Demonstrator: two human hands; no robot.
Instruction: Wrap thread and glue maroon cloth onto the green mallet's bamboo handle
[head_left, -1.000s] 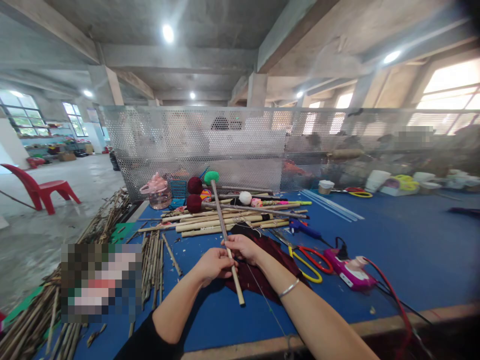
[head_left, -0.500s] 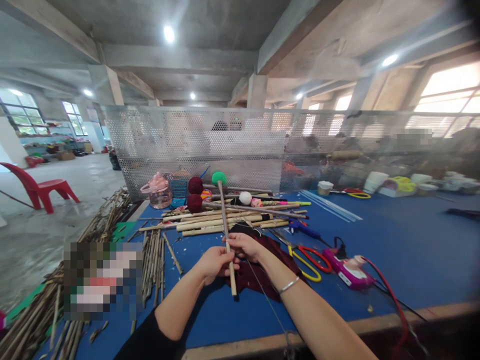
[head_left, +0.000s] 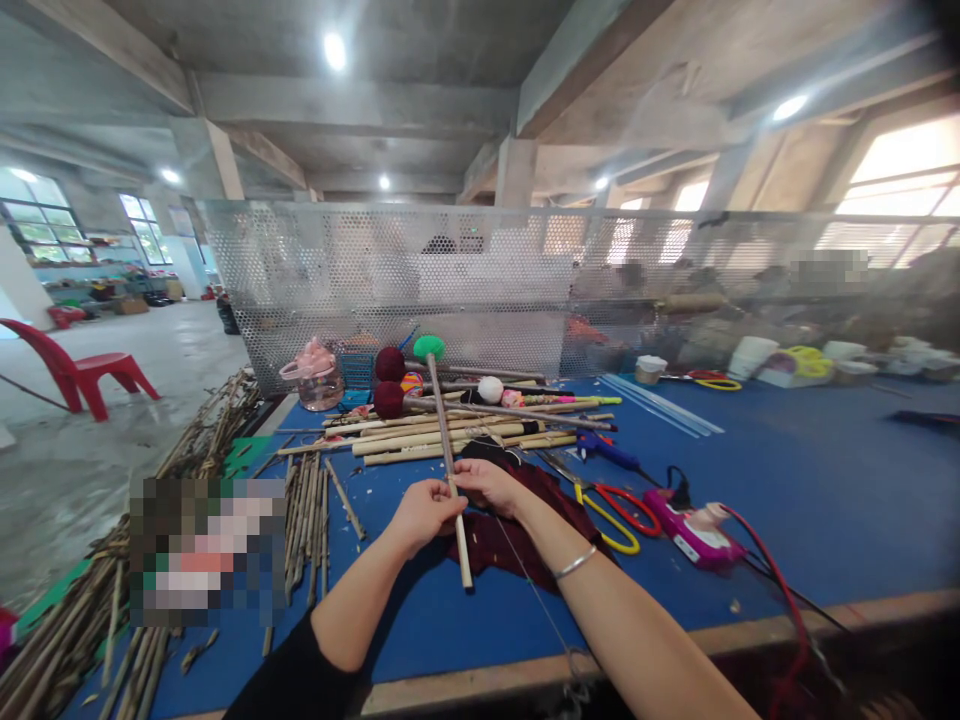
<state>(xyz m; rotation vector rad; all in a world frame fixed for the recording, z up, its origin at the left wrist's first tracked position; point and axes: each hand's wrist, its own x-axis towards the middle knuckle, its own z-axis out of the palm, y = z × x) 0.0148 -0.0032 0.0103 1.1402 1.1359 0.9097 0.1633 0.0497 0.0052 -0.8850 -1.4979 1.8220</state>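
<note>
Both my hands grip a long wooden stick point(head_left: 444, 440) with a green ball point(head_left: 429, 347) on its far end, tilted away from me over the blue table point(head_left: 787, 480). My left hand point(head_left: 422, 512) pinches the stick near its lower part. My right hand point(head_left: 487, 486) closes on it just above, and a thin thread point(head_left: 525, 590) runs from there toward the table's near edge. Dark red cloth point(head_left: 517, 535) lies under my hands.
Bamboo sticks point(head_left: 450, 435) and dark red ball-tipped sticks point(head_left: 389, 398) lie beyond my hands. Scissors point(head_left: 611, 510) and a pink glue gun point(head_left: 694, 530) with a red cord sit at right. Thin sticks point(head_left: 304, 520) pile at left. A perforated metal screen point(head_left: 450, 280) stands behind.
The stick has slid away from me through my hands, so less of it sticks out below them. Its green end swung slightly right and back.
</note>
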